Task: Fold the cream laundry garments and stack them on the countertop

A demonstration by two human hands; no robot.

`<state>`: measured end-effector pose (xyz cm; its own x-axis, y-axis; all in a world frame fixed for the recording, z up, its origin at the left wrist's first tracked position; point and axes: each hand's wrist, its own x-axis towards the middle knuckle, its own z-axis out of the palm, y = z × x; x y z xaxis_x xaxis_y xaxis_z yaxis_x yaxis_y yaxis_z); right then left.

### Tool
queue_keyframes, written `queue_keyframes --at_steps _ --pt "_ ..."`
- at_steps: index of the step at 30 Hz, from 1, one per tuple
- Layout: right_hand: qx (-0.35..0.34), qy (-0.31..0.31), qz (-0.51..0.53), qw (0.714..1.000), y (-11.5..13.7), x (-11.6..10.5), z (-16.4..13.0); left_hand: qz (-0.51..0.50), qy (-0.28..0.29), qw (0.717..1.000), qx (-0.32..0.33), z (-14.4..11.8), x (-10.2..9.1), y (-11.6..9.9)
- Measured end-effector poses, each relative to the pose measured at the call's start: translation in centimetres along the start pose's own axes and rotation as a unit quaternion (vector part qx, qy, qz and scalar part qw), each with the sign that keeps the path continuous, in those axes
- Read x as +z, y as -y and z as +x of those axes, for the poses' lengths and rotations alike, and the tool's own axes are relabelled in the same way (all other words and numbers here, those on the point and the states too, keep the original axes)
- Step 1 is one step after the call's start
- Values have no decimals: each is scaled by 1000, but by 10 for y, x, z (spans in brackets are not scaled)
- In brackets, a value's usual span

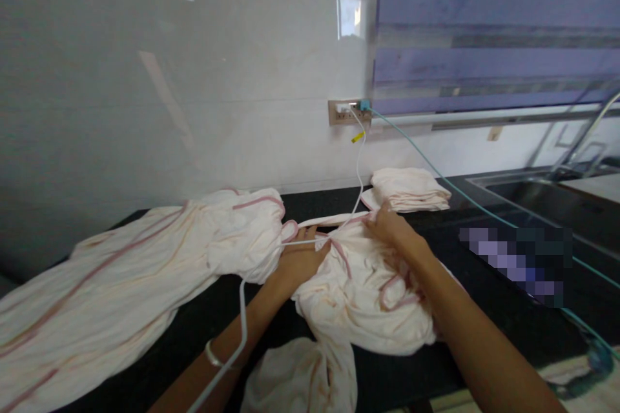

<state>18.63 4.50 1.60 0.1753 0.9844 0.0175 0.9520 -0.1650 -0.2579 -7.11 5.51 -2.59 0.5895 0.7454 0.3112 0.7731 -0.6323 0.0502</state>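
A crumpled pale pink garment with darker pink trim lies on the black counter in front of me. My left hand rests on its left part, fingers closed on the cloth near the trim. My right hand grips the garment's far edge, pinching the fabric. A white cable crosses over my left forearm, which wears a bracelet.
A long heap of the same pink cloth spreads over the counter's left side. A folded stack of it sits at the back by the wall socket. A teal cable runs right. A steel sink lies at right.
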Motion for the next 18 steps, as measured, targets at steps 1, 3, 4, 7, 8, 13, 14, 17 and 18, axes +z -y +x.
queue_keyframes --at_steps 1,3,4,7,8,13,14,17,18 --pt "14 -13 4 1000 -2 -4 1 11 -4 1000 -5 1 0 3" --pt "40 -34 12 999 -4 -11 1 7 -26 1000 -6 3 1 8" --pt "47 -37 17 998 -5 -13 0 -4 -38 999 -3 5 1 10" --pt "41 -4 10 999 -1 -15 -6 -40 -55 997 -23 10 0 12" --pt "34 6 1 999 1 -15 -8 -50 -55 996 -40 12 0 12" --pt "-83 -93 -24 992 11 -3 -7 -98 -80 987 -100 20 0 11" --pt "-125 -117 -11 985 13 2 -5 -110 -91 984 -106 20 -1 10" --pt "-235 -114 25 965 16 19 3 -160 -132 971 -116 21 -5 7" --pt "-253 -90 28 963 17 24 6 -174 -146 967 -117 21 -7 6"
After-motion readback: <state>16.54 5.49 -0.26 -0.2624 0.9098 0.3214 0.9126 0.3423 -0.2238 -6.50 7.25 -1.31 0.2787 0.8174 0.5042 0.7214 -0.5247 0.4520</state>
